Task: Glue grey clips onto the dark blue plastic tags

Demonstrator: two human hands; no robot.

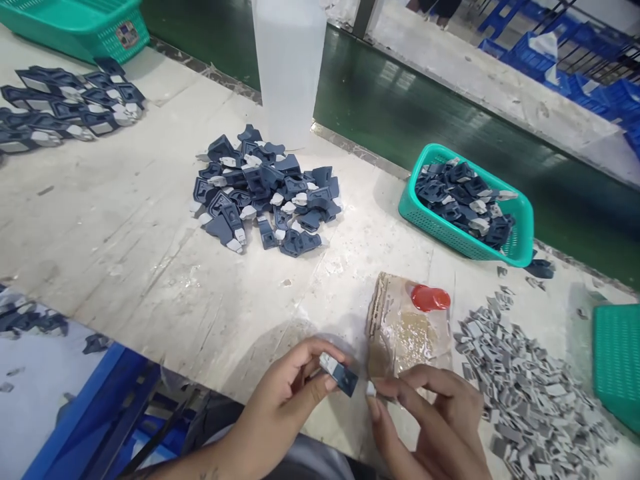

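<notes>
The left hand (290, 393) fingers pinch a small, stiff, light dark-blue plastic clip (341, 375) by its edges, while the right hand (430, 413) fingers nip a tiny grey insert (373, 390) just beside it.

L hand (290, 393) pinches dark-blue part (341, 375), R hand (430, 417) holds small grey clip (373, 390) just beside it.

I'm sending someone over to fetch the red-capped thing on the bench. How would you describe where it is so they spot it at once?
Start at the small teal basket of dark blue parts by the green belt. Just in front of it, left of the spread of small grey pieces, a worn brown pad lies flat. The red cap sits at its far right corner, the only red thing on the table.
</notes>
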